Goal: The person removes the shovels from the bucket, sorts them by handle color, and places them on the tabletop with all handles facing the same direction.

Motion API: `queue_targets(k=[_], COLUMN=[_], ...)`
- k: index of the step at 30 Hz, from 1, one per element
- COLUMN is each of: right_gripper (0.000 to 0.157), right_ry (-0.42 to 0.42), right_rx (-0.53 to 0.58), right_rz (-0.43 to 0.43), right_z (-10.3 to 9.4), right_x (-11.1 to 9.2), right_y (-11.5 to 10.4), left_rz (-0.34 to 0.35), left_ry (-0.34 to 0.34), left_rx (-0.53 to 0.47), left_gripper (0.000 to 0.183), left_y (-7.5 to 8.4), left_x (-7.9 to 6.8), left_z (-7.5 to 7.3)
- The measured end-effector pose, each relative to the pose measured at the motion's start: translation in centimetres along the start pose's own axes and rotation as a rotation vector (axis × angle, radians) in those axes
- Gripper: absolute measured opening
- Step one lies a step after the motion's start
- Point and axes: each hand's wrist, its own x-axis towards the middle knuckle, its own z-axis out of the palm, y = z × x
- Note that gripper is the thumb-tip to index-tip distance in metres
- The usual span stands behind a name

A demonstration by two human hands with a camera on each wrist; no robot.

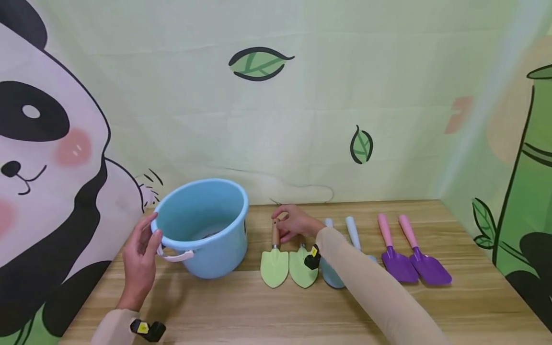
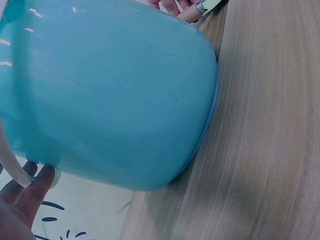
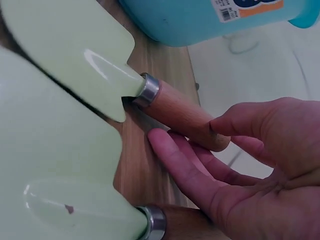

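A light blue bucket (image 1: 217,256) stands upright on the left of the wooden table, its pale carrying handle (image 1: 177,258) hanging at the near side. My left hand (image 1: 140,258) holds the bucket's left rim, thumb outside by the handle's joint. To the bucket's right lie two pale green trowels with wooden grips. At the left green trowel (image 1: 274,269), my right hand (image 3: 270,150) pinches the end of the wooden grip, thumb on top and fingers beneath. The other green trowel (image 1: 304,272) lies right beside it, its grip partly hidden by the right hand.
Further right are blue shovels (image 1: 332,275), partly covered by my right forearm. Two purple shovels (image 1: 400,267) with pink grips lie beyond them. A printed cloth wall (image 1: 302,120) with a panda and leaves closes off the table's back edge.
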Motion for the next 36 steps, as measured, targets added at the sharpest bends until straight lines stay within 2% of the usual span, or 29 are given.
queue_targets(k=[10,25,36], right_gripper=[0.027,0.03,0.036], right_ry=[0.035,0.028,0.026], right_rx=[-0.153,-0.181,-0.219], right_rz=[-0.022,0.013,-0.02], right_z=[0.5,0.1,-0.6], right_x=[-0.3,-1.0,-1.4], right_y=[-0.3,-1.1,-2.7], left_rz=[0.005,-0.006,-0.014], left_ry=[0.002,-0.014,-0.024], left_rx=[0.012,0.032,0.055], left_gripper=[0.044,0.045,0.045], left_y=[0.0,-0.1,0.0], left_x=[0.0,0.0,0.2], left_z=[0.1,0.2,0.0])
